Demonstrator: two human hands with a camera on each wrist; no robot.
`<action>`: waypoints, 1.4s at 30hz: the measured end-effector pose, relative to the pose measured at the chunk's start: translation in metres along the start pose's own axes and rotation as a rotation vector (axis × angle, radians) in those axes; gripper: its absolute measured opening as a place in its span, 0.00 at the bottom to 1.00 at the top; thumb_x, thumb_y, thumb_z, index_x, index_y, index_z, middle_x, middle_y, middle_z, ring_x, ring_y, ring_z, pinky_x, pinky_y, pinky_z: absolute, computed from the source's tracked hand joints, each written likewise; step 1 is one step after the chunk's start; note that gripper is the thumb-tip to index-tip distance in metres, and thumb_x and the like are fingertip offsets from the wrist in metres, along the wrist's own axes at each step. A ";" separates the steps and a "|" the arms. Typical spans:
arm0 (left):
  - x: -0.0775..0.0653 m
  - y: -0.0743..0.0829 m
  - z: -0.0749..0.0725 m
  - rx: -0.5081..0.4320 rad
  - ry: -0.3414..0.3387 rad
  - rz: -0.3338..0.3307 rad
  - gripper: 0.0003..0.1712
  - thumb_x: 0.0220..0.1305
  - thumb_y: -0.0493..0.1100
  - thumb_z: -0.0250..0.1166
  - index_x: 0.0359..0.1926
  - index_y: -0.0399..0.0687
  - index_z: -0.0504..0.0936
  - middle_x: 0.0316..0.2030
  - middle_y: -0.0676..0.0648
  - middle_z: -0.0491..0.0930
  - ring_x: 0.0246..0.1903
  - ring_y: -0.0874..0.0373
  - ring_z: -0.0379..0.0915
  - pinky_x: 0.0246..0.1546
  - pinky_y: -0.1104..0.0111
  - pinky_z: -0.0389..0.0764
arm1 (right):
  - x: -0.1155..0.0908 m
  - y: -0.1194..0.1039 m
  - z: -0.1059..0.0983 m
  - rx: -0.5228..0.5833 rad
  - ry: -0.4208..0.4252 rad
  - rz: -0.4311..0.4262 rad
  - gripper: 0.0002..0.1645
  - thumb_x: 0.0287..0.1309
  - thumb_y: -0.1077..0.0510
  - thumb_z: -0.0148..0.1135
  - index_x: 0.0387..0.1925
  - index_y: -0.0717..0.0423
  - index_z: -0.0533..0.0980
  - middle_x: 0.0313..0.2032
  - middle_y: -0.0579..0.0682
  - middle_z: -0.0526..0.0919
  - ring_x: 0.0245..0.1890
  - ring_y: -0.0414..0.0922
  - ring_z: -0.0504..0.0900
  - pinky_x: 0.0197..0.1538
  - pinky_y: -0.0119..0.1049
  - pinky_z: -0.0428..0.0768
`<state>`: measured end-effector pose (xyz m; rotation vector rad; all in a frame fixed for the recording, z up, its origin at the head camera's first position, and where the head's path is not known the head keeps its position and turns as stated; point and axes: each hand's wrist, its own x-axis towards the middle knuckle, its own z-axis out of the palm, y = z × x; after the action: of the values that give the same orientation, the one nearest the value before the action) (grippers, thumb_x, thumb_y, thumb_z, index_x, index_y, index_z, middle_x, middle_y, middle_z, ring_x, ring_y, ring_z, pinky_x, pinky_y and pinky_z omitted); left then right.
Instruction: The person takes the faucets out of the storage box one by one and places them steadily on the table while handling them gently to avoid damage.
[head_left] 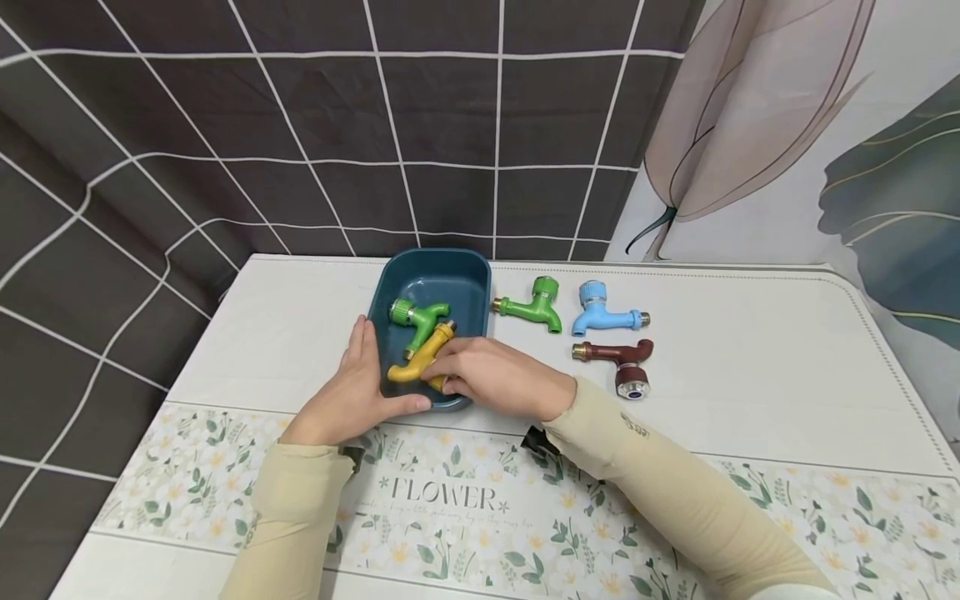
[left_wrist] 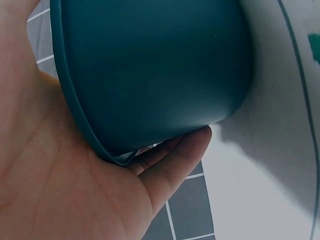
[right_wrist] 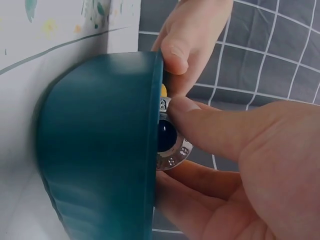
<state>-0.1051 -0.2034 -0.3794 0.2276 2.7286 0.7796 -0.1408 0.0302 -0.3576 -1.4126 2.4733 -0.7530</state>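
Observation:
A dark teal plastic basin (head_left: 480, 279) stands on the table. My left hand (head_left: 351, 396) lies against its near left corner, fingers straight along the outer wall and thumb along the near rim; in the left wrist view the palm (left_wrist: 65, 185) touches the rim. With my right hand (head_left: 487, 373) I grip a yellow tap (head_left: 420, 358) inside the basin by its handle end. Up close in the right wrist view, thumb and fingers hold the tap's round silver handle with a dark blue centre (right_wrist: 166, 135). Beside it in the basin lies a green tap (head_left: 423, 321).
To the basin's right lie another green tap (head_left: 534, 308), a light blue tap (head_left: 600, 312) and a dark red tap (head_left: 622, 358). A white cover with a flower-print band (head_left: 450, 533) spreads over the table. Behind hangs a dark checked curtain (head_left: 450, 108).

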 end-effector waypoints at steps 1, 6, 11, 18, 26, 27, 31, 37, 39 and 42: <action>0.000 0.000 0.000 -0.001 0.001 0.000 0.79 0.55 0.70 0.71 0.75 0.29 0.24 0.76 0.34 0.18 0.76 0.38 0.23 0.70 0.44 0.55 | -0.001 0.000 0.000 -0.001 0.009 0.003 0.17 0.69 0.62 0.61 0.58 0.54 0.82 0.56 0.48 0.82 0.58 0.42 0.78 0.59 0.35 0.76; 0.000 0.000 0.000 -0.003 0.004 0.000 0.79 0.55 0.68 0.72 0.75 0.29 0.24 0.77 0.34 0.19 0.77 0.38 0.23 0.70 0.44 0.56 | -0.004 -0.001 -0.001 -0.020 0.049 0.016 0.18 0.68 0.62 0.62 0.58 0.53 0.82 0.56 0.50 0.81 0.58 0.43 0.78 0.58 0.35 0.77; 0.001 0.001 0.000 0.000 0.003 -0.004 0.79 0.55 0.69 0.72 0.75 0.29 0.24 0.77 0.34 0.19 0.77 0.38 0.23 0.70 0.44 0.56 | -0.008 -0.002 -0.004 -0.031 0.082 0.031 0.19 0.68 0.61 0.63 0.59 0.53 0.81 0.57 0.51 0.80 0.59 0.44 0.77 0.59 0.35 0.76; -0.001 0.001 0.000 0.001 -0.003 -0.003 0.79 0.55 0.69 0.71 0.75 0.29 0.24 0.76 0.34 0.18 0.77 0.38 0.22 0.70 0.43 0.55 | -0.013 -0.005 -0.007 -0.053 0.115 0.044 0.18 0.68 0.60 0.64 0.58 0.52 0.82 0.56 0.49 0.80 0.57 0.42 0.78 0.57 0.34 0.77; 0.000 0.001 0.000 0.008 -0.001 0.002 0.79 0.55 0.69 0.71 0.75 0.29 0.25 0.76 0.33 0.19 0.77 0.39 0.22 0.71 0.45 0.54 | -0.021 -0.011 -0.011 -0.069 0.200 0.080 0.17 0.67 0.60 0.65 0.56 0.54 0.82 0.54 0.51 0.82 0.53 0.43 0.81 0.54 0.36 0.79; -0.001 0.002 -0.001 0.010 0.000 0.002 0.79 0.55 0.69 0.71 0.75 0.29 0.25 0.76 0.33 0.19 0.77 0.39 0.23 0.71 0.45 0.55 | -0.022 -0.011 -0.011 -0.066 0.211 0.087 0.17 0.67 0.60 0.65 0.56 0.54 0.82 0.54 0.51 0.82 0.52 0.44 0.81 0.54 0.36 0.80; -0.001 0.002 0.000 0.014 0.003 0.003 0.78 0.55 0.69 0.71 0.75 0.28 0.26 0.77 0.33 0.20 0.77 0.38 0.23 0.71 0.45 0.55 | -0.025 -0.012 -0.013 -0.067 0.247 0.099 0.17 0.67 0.60 0.65 0.56 0.53 0.82 0.54 0.51 0.82 0.53 0.44 0.81 0.53 0.35 0.80; -0.002 0.003 -0.001 0.018 0.007 0.004 0.78 0.55 0.68 0.71 0.75 0.27 0.26 0.77 0.32 0.21 0.77 0.38 0.23 0.71 0.45 0.54 | -0.030 -0.011 -0.014 -0.084 0.296 0.104 0.17 0.67 0.61 0.65 0.56 0.54 0.82 0.54 0.53 0.81 0.52 0.45 0.81 0.51 0.36 0.81; -0.002 0.003 -0.001 0.019 0.007 0.003 0.78 0.55 0.69 0.71 0.75 0.27 0.26 0.77 0.32 0.21 0.77 0.39 0.22 0.72 0.45 0.53 | -0.032 -0.011 -0.014 -0.085 0.310 0.111 0.17 0.67 0.61 0.65 0.56 0.54 0.82 0.54 0.54 0.81 0.53 0.46 0.81 0.51 0.36 0.81; -0.002 0.003 -0.001 0.019 0.006 0.001 0.78 0.55 0.69 0.71 0.75 0.27 0.26 0.77 0.32 0.21 0.77 0.39 0.22 0.72 0.45 0.52 | -0.035 -0.010 -0.014 -0.077 0.331 0.136 0.18 0.66 0.60 0.65 0.57 0.54 0.82 0.55 0.55 0.80 0.54 0.47 0.81 0.52 0.38 0.81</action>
<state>-0.1038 -0.2020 -0.3767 0.2314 2.7430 0.7566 -0.1203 0.0600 -0.3430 -1.2091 2.8409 -0.9374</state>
